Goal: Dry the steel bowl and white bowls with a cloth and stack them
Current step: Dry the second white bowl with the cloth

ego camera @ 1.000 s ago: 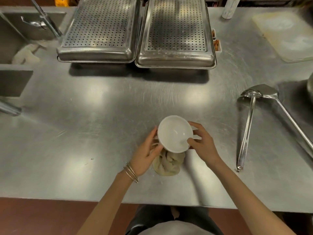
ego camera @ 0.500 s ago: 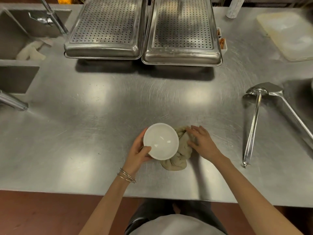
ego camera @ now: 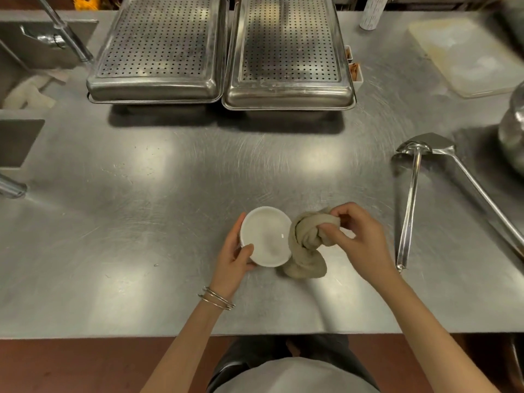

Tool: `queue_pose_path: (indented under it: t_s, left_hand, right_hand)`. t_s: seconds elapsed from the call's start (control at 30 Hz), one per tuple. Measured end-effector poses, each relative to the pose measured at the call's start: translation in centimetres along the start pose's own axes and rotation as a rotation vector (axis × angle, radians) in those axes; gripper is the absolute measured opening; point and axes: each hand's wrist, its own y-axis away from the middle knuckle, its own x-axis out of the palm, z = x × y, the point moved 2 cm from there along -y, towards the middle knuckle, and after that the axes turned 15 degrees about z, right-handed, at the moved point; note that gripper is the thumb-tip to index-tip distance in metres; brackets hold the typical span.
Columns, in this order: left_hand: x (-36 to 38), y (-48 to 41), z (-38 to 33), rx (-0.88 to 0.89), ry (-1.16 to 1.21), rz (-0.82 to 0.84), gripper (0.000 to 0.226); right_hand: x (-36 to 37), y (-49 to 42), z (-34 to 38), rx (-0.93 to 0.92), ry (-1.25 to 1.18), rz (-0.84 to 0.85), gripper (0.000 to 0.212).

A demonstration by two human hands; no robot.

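A small white bowl (ego camera: 266, 239) is tilted toward me above the steel counter, near its front edge. My left hand (ego camera: 234, 255) grips its left rim, thumb inside. Right beside the bowl hangs a bunched beige cloth (ego camera: 307, 245), its lower end resting on the counter. My right hand (ego camera: 355, 236) pinches the cloth's upper part and lifts it. A steel bowl (ego camera: 513, 131) shows partly at the right edge of the frame.
Two perforated steel trays (ego camera: 158, 49) (ego camera: 289, 52) stand side by side at the back. A ladle (ego camera: 408, 205) and a steel spatula (ego camera: 482, 194) lie at the right. A white cutting board (ego camera: 467, 52) is at the back right, a sink (ego camera: 28, 66) at the far left.
The bowl has moved left, now held by my left hand alone. My right hand let go of the bowl, took hold of the cloth on the counter and has lifted it.
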Motion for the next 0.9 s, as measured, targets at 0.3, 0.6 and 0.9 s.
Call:
queue_pose_path:
  t_s: [0.3, 0.6, 0.9]
  left_hand:
    - [2.4, 0.2, 0.1, -0.016, -0.085, 0.059, 0.062]
    - [2.1, 0.4, 0.3, -0.057, -0.009, 0.085, 0.06]
    - [0.2, 0.1, 0.9, -0.062, 0.045, -0.026, 0.056]
  right_hand:
    - [7.7, -2.5, -1.2, 0.065, 0.232, 0.076, 0.021]
    - [7.8, -1.1, -3.7, -0.214, 0.767, 0.091, 0.057]
    - [1.9, -1.6, -4.0, 0.072, 0.264, 0.021, 0.013]
